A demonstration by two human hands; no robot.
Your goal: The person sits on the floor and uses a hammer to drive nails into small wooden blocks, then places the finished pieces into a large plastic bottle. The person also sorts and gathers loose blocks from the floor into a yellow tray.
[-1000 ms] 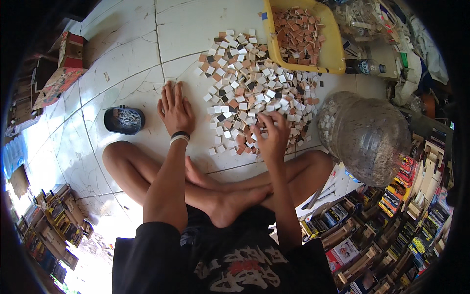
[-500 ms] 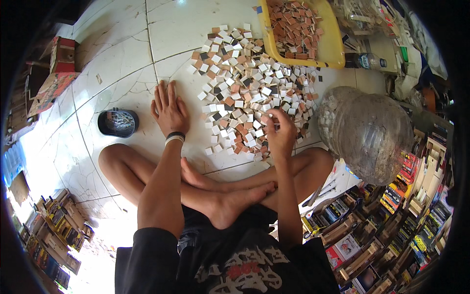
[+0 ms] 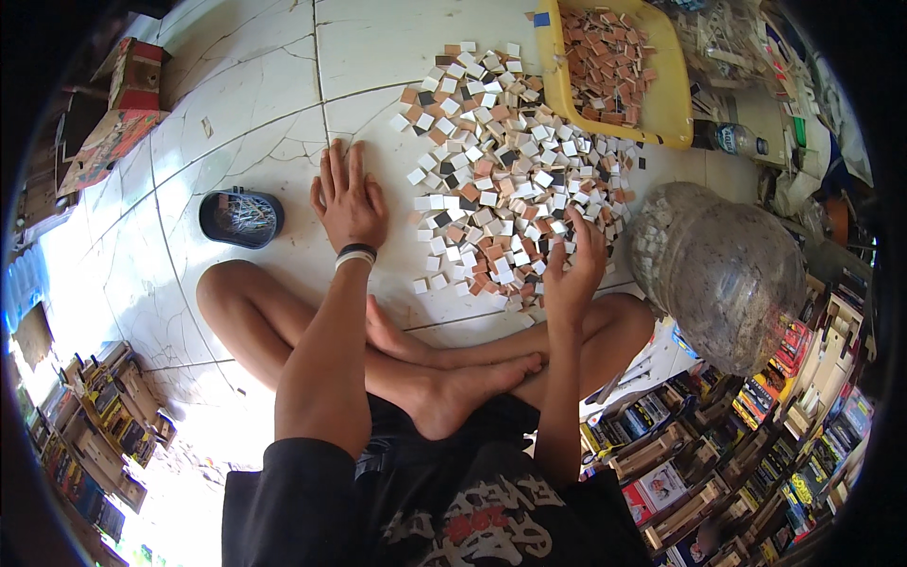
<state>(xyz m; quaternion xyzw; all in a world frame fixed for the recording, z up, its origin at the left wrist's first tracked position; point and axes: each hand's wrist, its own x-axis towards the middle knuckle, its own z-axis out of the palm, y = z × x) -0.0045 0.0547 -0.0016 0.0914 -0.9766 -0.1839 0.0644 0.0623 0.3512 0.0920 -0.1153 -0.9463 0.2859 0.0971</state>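
Observation:
My left hand [image 3: 351, 200] lies flat on the floor with its fingers stretched out, left of a wide heap of small square tiles [image 3: 501, 189]. The tiles are white, terracotta and black, some showing a pale side. Over the heap's right part hovers my right hand [image 3: 578, 266], thumb and forefinger apart; nothing shows between them. At the far right of the heap, a yellow plastic tray [image 3: 682, 123] holds many terracotta tiles [image 3: 605, 66]. A large, cloudy plastic jug [image 3: 723, 274] lies on its side by my right knee, with pale pieces visible inside its left end.
Left of my left hand stands a dark oval container [image 3: 241, 217] of thin metal pieces, perhaps nails. A torn red cardboard box [image 3: 137, 85] is at the far left. Near the yellow tray lies a plastic bottle [image 3: 739, 140]. Boxed goods and wooden pieces [image 3: 718, 454] crowd the lower right.
My right hand's thumb and forefinger have parted, and the hand has shifted slightly right over the heap. My left hand stays flat on the floor. The whole view has shifted a little.

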